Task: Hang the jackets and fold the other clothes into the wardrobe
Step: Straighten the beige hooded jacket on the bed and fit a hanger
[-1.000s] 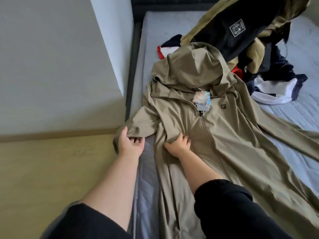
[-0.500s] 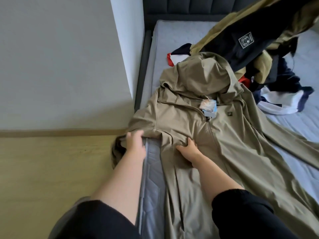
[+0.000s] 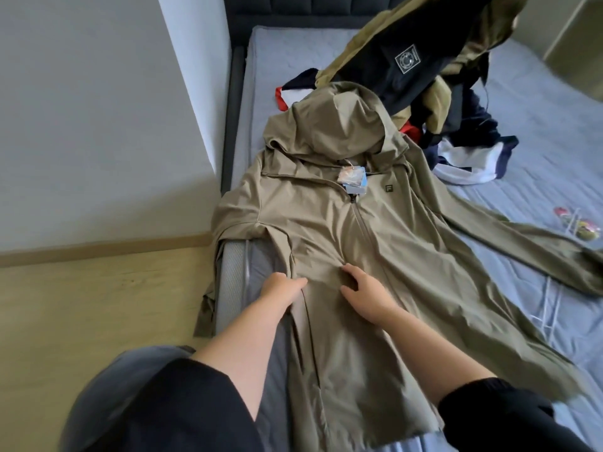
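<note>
Left hand (image 3: 282, 287), off the sleeve (image 3: 206, 316) now, presses flat beside the splayed, empty right hand (image 3: 362, 288), smoothing the khaki hooded jacket (image 3: 391, 243) for hanging.

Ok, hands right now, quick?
Left hand: at the side edge of the khaki jacket; grip cannot be told.
Right hand: open, fingertips pressing the jacket.

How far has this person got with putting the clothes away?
Nothing looks put away; no wardrobe in view. In hand: the khaki jacket, spread zipped on the bed, left hand and right hand touching it. Left: hanging it, plus the heaped clothes behind.
</note>
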Tool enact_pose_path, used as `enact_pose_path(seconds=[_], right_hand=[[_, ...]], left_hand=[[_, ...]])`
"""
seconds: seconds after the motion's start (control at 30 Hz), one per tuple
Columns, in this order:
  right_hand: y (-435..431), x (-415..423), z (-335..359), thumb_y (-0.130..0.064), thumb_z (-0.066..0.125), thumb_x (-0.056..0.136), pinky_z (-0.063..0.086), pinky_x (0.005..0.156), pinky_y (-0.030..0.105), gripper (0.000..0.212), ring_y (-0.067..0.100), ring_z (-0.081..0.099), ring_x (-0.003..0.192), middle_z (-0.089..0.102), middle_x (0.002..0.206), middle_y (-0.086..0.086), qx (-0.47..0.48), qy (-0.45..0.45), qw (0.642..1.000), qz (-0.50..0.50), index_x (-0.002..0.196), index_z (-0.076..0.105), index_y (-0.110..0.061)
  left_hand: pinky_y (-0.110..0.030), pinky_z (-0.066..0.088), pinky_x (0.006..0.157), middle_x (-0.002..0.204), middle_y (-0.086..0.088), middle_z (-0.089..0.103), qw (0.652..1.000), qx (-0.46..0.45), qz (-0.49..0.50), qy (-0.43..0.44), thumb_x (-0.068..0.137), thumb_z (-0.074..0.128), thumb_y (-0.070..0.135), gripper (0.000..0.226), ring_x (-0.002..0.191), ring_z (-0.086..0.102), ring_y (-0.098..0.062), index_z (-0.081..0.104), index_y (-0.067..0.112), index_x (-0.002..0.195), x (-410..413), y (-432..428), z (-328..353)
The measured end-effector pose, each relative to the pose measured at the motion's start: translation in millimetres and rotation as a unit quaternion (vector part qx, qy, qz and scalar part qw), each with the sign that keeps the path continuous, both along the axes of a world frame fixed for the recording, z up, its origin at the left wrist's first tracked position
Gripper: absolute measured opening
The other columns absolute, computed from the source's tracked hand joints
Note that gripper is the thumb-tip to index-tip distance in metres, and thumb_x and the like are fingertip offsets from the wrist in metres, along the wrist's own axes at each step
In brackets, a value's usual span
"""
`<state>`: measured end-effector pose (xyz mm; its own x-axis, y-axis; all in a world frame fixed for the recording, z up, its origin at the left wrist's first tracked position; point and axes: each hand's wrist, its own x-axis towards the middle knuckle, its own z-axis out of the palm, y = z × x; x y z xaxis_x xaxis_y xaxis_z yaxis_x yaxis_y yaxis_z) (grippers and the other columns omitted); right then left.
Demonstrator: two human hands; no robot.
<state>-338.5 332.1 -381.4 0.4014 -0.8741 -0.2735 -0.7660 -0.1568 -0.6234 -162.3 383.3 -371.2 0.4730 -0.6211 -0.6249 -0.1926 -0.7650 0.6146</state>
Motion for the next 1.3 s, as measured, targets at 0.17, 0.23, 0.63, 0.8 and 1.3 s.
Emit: enact_pose_path(seconds=[0.17,0.23,0.63,0.8,1.3], right_hand=[[9.3,-15.8,-10.3,-0.033,0.042,0.095,0.013,0.115,0.048,0.055,0.021,0.013,0.146,0.016,0.159,0.004,-0.110,0.162,0.978,-0.072,0.146,0.030,-0.016],[13.9,-29.2,-17.0,-0.040,0.034,0.097,0.007,0.115,0.055,0.060,0.020,0.005,0.147,0.007,0.161,0.003,-0.085,0.216,0.968,-0.097,0.150,0.018,-0.019],[61.7,-107.2,-28.0,-0.046,0.030,0.099,0.005,0.117,0.049,0.060,0.016,0.002,0.148,0.006,0.161,-0.002,-0.124,0.227,0.966,0.008,0.153,0.012,-0.027],[98.2,-156.3,-32.0,-0.046,0.030,0.100,0.006,0.118,0.044,0.058,0.013,0.007,0.147,0.013,0.160,-0.003,-0.121,0.243,0.962,-0.030,0.152,0.019,-0.023],[54.9,-260.5,4.9,-0.043,0.072,0.079,0.041,0.090,0.039,0.063,0.035,0.050,0.116,0.058,0.124,0.014,-0.074,0.174,0.905,-0.382,0.126,0.047,-0.009]], left_hand=[[-0.035,0.045,0.098,0.133,-0.020,0.054,0.991,0.028,0.077,0.102,0.098,0.049,0.021,0.040,0.121,0.053,-0.034,0.051,-0.003,0.130,6.6,18.2,4.4],[-0.035,0.047,0.090,0.132,-0.015,0.055,0.989,0.075,0.000,-0.127,0.097,0.049,0.030,0.041,0.118,0.054,-0.034,0.052,0.004,0.130,8.5,25.9,1.1],[-0.046,0.001,0.117,0.161,0.000,-0.003,0.777,-0.095,-0.525,-0.334,0.099,0.030,0.044,0.059,0.147,-0.010,-0.020,0.011,0.027,0.152,-81.1,58.0,-11.0],[-0.048,-0.005,0.115,0.160,-0.002,-0.015,0.734,-0.059,-0.574,-0.359,0.097,0.027,0.054,0.067,0.145,-0.018,-0.020,-0.001,0.029,0.153,-105.0,82.2,-26.2],[-0.046,0.000,0.117,0.160,0.002,-0.012,0.724,-0.075,-0.575,-0.375,0.097,0.025,0.056,0.066,0.146,-0.015,-0.018,-0.003,0.033,0.152,-99.3,79.1,-28.8]])
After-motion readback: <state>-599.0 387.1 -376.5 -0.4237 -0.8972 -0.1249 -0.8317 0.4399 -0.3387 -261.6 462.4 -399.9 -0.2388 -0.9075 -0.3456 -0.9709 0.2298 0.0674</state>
